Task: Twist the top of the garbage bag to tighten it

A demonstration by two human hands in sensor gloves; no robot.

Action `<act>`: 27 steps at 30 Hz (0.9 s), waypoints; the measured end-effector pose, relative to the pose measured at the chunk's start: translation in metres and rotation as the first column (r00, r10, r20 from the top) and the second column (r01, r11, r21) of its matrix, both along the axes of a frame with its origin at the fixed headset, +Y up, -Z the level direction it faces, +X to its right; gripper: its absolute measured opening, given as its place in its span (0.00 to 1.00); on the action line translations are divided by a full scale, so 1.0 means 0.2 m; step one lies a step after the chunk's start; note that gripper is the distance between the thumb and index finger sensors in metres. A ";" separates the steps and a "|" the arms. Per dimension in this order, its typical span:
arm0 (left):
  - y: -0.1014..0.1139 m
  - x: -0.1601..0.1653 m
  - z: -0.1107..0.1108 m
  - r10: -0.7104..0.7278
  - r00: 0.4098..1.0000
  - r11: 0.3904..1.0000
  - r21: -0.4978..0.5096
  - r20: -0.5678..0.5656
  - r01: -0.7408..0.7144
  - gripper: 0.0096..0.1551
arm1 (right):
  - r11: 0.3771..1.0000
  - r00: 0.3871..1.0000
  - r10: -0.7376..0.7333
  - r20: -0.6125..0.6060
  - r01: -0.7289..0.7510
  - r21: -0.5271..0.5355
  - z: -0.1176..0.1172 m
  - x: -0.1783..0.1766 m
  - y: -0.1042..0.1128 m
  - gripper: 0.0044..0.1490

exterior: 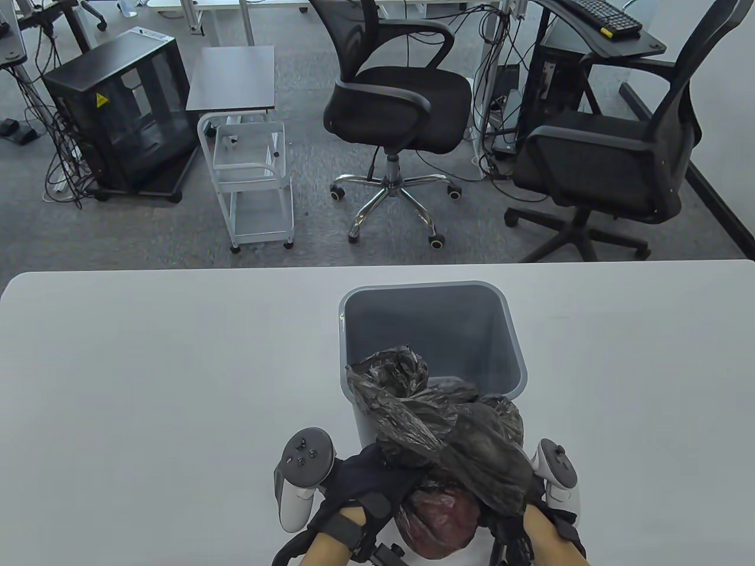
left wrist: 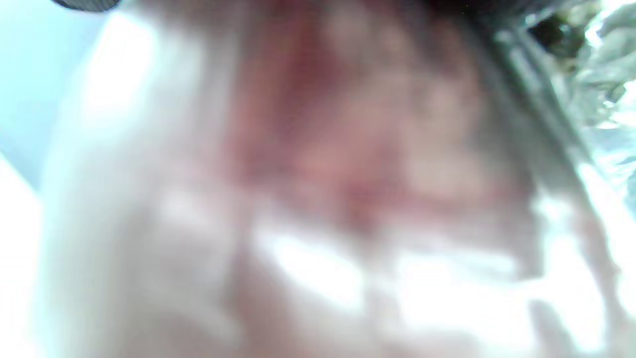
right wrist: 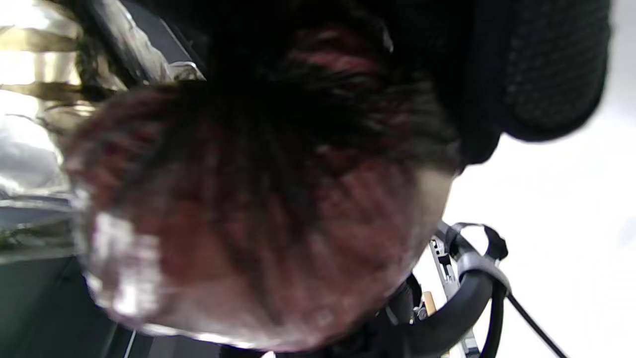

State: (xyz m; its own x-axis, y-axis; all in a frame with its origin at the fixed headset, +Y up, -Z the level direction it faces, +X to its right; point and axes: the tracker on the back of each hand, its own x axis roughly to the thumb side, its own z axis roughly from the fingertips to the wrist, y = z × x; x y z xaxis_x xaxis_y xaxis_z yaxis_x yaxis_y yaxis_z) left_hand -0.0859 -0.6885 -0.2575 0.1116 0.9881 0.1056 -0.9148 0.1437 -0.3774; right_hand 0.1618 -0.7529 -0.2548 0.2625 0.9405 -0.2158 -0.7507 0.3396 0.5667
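A black garbage bag [exterior: 436,424] sits out of the grey bin [exterior: 430,330], leaning toward me at the table's near edge. Its full lower part [exterior: 439,519] shows reddish through the plastic; it fills the left wrist view [left wrist: 348,179] as a blur and the right wrist view [right wrist: 258,219]. Its loose crumpled top [exterior: 395,371] lies over the bin's front rim. My left hand [exterior: 377,477] grips the bag's neck from the left. My right hand [exterior: 531,501] holds the bag from the right, mostly hidden under the plastic.
The bin stands on a white table [exterior: 147,383]. Beyond the far edge are two black office chairs [exterior: 401,100], a white wire cart [exterior: 253,171] and a black cabinet [exterior: 118,112].
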 end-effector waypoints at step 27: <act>-0.12 -0.01 0.01 0.124 0.987 0.992 -0.021 -0.102 -0.127 0.20 | 0.977 0.995 0.096 -0.030 -0.089 0.192 0.02 0.04 0.09 0.64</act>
State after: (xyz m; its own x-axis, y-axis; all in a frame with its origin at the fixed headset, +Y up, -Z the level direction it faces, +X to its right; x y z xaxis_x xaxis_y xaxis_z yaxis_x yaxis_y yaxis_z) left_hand -0.0882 -0.7117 -0.2555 -0.0044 0.9973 0.0734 -0.9584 0.0167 -0.2850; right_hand 0.1695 -0.7343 -0.2498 0.1674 0.9851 -0.0388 -0.7502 0.1528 0.6433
